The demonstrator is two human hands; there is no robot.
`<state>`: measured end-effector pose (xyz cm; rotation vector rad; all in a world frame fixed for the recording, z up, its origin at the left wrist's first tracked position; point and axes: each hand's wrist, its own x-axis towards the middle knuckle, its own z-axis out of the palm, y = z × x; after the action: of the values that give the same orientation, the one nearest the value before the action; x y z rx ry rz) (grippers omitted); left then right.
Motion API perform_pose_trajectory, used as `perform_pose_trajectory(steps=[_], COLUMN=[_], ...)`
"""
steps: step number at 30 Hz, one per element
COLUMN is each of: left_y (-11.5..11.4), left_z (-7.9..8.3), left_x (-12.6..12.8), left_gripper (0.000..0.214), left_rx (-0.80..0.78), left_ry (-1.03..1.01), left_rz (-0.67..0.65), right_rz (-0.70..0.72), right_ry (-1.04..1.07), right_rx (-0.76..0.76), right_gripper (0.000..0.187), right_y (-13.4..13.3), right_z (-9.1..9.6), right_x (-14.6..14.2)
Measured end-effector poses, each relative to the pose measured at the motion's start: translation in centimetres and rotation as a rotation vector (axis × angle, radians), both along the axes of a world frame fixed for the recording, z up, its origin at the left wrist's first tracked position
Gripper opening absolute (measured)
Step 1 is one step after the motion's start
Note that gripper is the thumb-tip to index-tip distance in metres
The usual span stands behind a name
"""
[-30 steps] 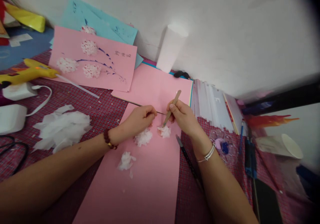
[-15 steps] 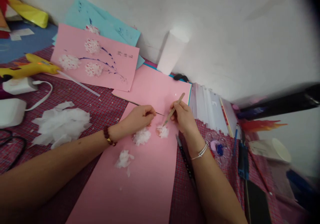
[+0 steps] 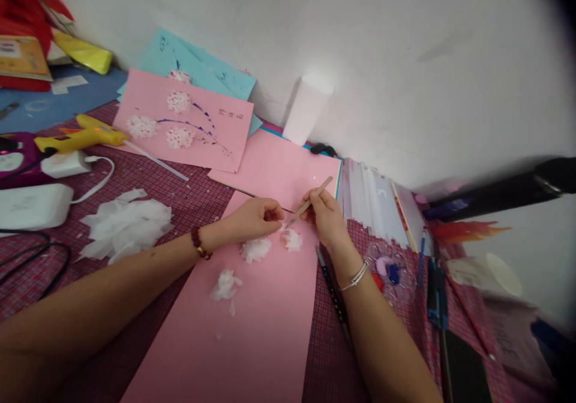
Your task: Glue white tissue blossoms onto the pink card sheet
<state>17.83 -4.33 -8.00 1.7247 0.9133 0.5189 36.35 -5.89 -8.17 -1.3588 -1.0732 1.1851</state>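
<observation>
My right hand (image 3: 326, 214) pinches a thin wooden stick (image 3: 318, 193), slanted with its lower tip by a small round patch of white tissue paper (image 3: 293, 240) on the pink sheet (image 3: 265, 331). Close by, my left hand (image 3: 261, 216) has thumb and forefinger closed, and a tiny white scrap of tissue paper (image 3: 282, 225) shows at the fingertips. Below that hand sits a fluffy white tissue tuft (image 3: 255, 249). Nearer to me on the sheet lies a loose clump of tissue pieces (image 3: 225, 284).
A tissue pile (image 3: 128, 220) lies left, beside a yellow glue gun (image 3: 83, 136) and white adapter (image 3: 33, 206) with cables. A finished pink flower picture (image 3: 193, 112) leans behind. On the right are a black pen (image 3: 330, 283), paint palette (image 3: 389, 274) and paper cup (image 3: 488, 273).
My left fingertips have moved down toward the round patch, near the stick's tip. The stick in my right hand has tilted lower, its tip shifting slightly left. The camera view has shifted slightly.
</observation>
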Motion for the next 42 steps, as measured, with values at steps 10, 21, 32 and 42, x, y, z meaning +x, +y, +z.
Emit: perform_pose_trajectory(steps=[10, 21, 32, 42], left_y=[0.2, 0.2, 0.1, 0.3], left_z=[-0.3, 0.0, -0.1, 0.5], left_x=[0.0, 0.1, 0.5, 0.3], left_gripper=[0.018, 0.036, 0.014, 0.034], left_rx=[0.214, 0.288, 0.198, 0.367], left_ry=[0.118, 0.152, 0.174, 0.197], left_rz=[-0.040, -0.120, -0.111, -0.241], right_rz=[0.139, 0.077, 0.050, 0.094], right_ry=[-0.128, -0.093, -0.070, -0.149], right_rx=[0.013, -0.040, -0.046, -0.048], right_gripper=[0.024, 0.021, 0.019, 0.018], right_y=[0.0, 0.1, 0.2, 0.2], right_z=[0.2, 0.0, -0.2, -0.1], right_x=[0.4, 0.1, 0.1, 0.3])
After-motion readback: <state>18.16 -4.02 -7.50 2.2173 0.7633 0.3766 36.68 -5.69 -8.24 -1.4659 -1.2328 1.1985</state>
